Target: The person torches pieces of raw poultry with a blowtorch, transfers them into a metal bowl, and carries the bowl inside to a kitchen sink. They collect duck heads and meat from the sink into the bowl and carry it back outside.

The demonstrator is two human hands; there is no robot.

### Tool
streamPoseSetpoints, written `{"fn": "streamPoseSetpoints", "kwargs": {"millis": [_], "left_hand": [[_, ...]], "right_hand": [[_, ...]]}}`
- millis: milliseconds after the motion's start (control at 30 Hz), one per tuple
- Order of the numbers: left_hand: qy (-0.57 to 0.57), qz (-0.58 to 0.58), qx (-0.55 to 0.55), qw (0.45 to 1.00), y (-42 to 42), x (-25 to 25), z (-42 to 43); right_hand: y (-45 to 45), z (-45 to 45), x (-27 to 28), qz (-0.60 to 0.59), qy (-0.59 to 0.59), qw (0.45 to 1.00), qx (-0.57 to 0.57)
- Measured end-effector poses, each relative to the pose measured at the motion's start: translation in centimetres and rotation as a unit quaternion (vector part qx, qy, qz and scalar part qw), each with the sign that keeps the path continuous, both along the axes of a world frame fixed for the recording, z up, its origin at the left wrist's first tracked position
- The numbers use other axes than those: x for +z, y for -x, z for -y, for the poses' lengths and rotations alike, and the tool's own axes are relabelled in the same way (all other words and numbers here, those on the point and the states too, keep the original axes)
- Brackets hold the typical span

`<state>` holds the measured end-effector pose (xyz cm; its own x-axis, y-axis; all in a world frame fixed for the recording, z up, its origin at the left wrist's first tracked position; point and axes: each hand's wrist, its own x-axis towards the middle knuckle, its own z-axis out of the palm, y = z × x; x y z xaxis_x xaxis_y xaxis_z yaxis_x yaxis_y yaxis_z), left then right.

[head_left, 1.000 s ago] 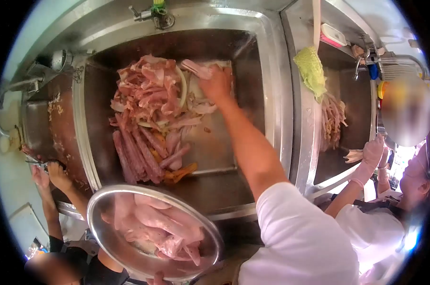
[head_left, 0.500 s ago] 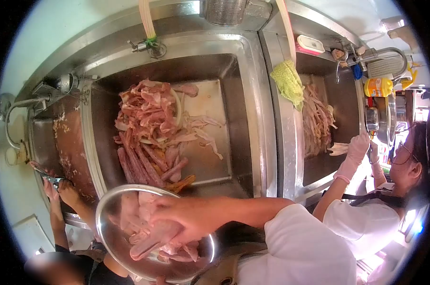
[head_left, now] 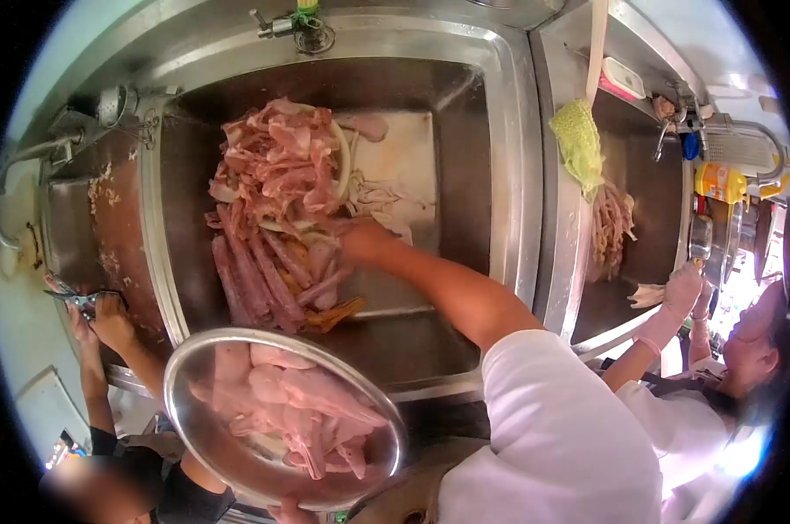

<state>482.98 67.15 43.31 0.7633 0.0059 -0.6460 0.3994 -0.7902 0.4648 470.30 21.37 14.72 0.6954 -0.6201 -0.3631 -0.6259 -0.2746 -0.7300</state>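
Observation:
My left hand (head_left: 292, 513) holds the lower rim of a steel bowl (head_left: 175, 402), which is tilted and contains several pale pink pieces of poultry meat (head_left: 325, 393). My right hand (head_left: 362, 243) reaches into the large sink (head_left: 460, 218), at the right side of a pile of raw meat. Its fingers are blurred, so what they hold, if anything, is unclear. Red trimmings (head_left: 277, 157) form the top of the pile, with long neck-like pieces (head_left: 264, 279) below. Thin pale pieces (head_left: 386, 196) lie to the right, above my hand.
At the left, a co-worker's hands (head_left: 107, 321) hold scissors (head_left: 82, 299) over another sink. A gloved co-worker (head_left: 674, 301) stands at the right sink, which contains stringy meat (head_left: 611, 227). A green cloth (head_left: 577, 148) hangs on the divider; a tap (head_left: 312, 31) is behind.
My right hand has moved from the bowl, where it held a piece of meat, up to the pile in the sink. That piece is out of the hand. The view has shifted.

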Motion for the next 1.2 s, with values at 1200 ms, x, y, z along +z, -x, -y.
{"fn": "streamPoseSetpoints", "kwargs": {"millis": [1200], "left_hand": [[0.009, -0.028, 0.073, 0.997, -1.6, -0.7, -0.4]], "right_hand": [[-1.7, -0.9, -3.1, -0.046, -0.053, 0.984, -0.164]]}}
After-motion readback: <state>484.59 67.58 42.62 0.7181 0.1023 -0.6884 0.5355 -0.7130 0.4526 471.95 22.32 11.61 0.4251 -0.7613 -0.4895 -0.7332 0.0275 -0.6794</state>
